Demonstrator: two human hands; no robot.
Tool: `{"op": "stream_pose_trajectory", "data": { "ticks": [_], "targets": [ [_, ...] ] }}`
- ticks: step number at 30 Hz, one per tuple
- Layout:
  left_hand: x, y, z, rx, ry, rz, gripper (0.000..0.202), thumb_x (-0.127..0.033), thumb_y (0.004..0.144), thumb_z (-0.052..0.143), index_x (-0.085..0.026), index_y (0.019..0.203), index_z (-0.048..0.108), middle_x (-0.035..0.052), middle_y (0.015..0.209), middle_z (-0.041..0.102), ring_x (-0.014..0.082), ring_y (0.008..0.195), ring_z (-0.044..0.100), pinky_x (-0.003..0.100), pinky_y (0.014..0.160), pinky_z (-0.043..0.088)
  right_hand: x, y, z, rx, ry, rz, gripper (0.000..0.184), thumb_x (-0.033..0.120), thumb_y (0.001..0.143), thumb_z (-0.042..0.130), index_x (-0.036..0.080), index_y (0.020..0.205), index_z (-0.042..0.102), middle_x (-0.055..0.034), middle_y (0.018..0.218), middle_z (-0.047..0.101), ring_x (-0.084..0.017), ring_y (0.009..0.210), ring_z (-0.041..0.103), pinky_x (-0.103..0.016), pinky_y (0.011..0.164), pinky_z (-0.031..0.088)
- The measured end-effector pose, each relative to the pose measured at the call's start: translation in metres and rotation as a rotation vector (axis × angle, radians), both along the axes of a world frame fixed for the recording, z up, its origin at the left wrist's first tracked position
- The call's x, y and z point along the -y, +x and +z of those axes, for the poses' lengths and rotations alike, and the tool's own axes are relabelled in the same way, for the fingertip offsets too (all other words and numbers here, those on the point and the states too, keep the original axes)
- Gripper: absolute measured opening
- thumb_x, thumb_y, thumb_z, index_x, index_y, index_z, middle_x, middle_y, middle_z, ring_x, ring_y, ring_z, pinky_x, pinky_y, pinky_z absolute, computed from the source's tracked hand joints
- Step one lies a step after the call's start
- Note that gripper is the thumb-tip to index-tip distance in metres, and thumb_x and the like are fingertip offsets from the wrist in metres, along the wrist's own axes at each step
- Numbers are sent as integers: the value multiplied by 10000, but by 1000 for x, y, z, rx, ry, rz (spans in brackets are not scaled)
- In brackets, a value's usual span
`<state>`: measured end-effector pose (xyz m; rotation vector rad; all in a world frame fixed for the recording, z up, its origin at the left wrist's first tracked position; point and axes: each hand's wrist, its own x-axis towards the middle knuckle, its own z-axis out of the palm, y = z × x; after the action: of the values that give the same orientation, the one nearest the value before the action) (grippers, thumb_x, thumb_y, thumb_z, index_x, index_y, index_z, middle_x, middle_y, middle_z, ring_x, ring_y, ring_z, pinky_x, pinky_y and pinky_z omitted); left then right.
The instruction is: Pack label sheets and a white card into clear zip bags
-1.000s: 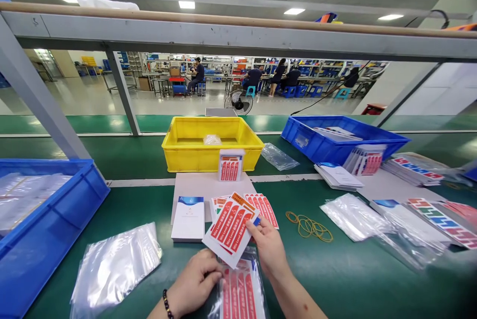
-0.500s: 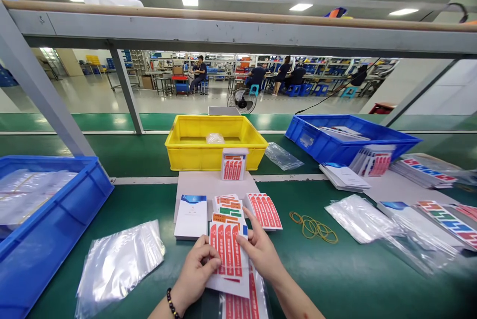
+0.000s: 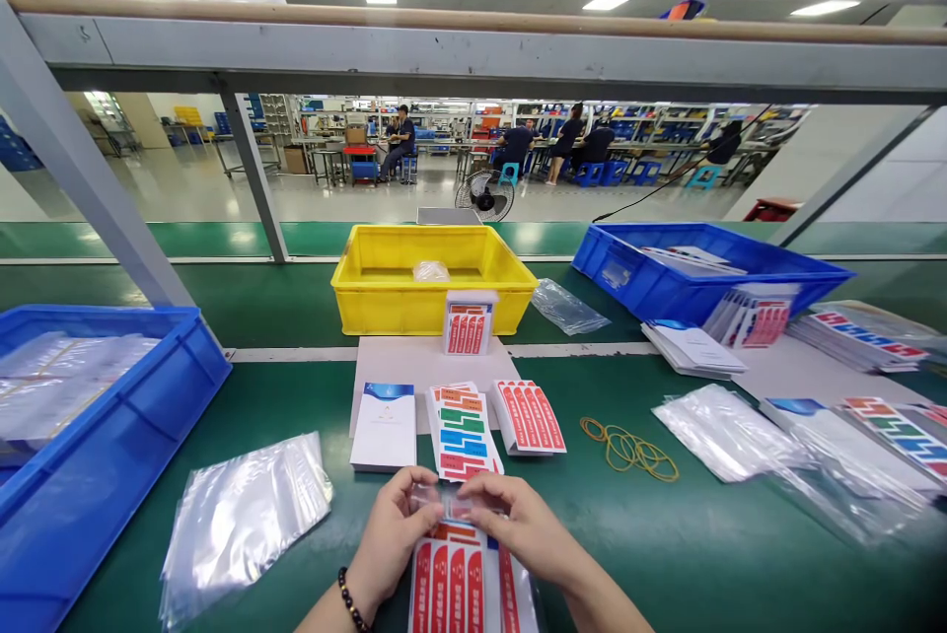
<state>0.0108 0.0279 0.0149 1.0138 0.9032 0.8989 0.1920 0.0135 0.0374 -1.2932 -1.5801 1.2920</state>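
Both my left hand (image 3: 396,529) and my right hand (image 3: 522,525) are closed, fingertips pinching the top edge of a clear plastic bag (image 3: 448,497). Below them, red-and-white label sheets (image 3: 451,579) appear to lie inside it, an orange-printed sheet just showing above the red ones. More red labels stick out beneath, on the right side. Just beyond my fingers is a stack of multicoloured label sheets (image 3: 465,426). A stack of white booklets with blue tops (image 3: 385,424) lies to its left, and a stack of red label sheets (image 3: 528,416) to its right.
Flat clear bags (image 3: 248,515) lie at left beside a blue bin (image 3: 140,416) of packed bags. A yellow bin (image 3: 433,308) stands ahead, with a packed set (image 3: 470,325) leaning on it. Rubber bands (image 3: 628,448), more bags (image 3: 729,431) and another blue bin (image 3: 636,283) are at right.
The red label sheets have moved down towards me and now appear to be in the bag. Both hands went from holding the sheets to pinching the bag's top edge, uncovering the multicoloured stack.
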Motion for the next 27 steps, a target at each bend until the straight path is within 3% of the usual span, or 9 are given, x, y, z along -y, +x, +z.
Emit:
{"op": "stream_pose_trajectory", "data": {
  "ticks": [4, 9, 14, 27],
  "targets": [
    [-1, 1, -3, -84, -16, 17, 290, -381, 644, 697, -152, 586, 528, -31, 566, 494, 107, 566, 428, 227, 564, 337, -2, 2, -5, -39, -43, -50, 269, 282, 681, 637, 178, 929, 641, 37, 611, 537, -132, 571, 505, -260, 588, 424],
    [-1, 2, 0, -113, 18, 25, 269, -383, 652, 664, -156, 593, 531, -36, 565, 496, 110, 565, 428, 231, 564, 336, -4, -3, -6, -19, -84, -68, 157, 307, 673, 636, 158, 632, 605, 8, 629, 581, -139, 600, 519, -246, 582, 408],
    [-1, 1, 2, -164, 56, 35, 255, -358, 650, 639, -151, 563, 518, -42, 542, 474, 104, 542, 401, 235, 554, 317, -3, -11, -6, 27, -25, -98, 172, 262, 676, 591, 170, 538, 548, 23, 554, 528, -118, 550, 469, -231, 543, 367],
    [2, 1, -2, -166, 115, -50, 240, -340, 664, 636, -134, 563, 566, -15, 549, 517, 107, 537, 431, 244, 558, 343, 5, -27, -3, 115, 51, -54, 164, 247, 729, 539, 171, 584, 554, 4, 618, 569, -140, 613, 514, -243, 584, 391]
  ]
}}
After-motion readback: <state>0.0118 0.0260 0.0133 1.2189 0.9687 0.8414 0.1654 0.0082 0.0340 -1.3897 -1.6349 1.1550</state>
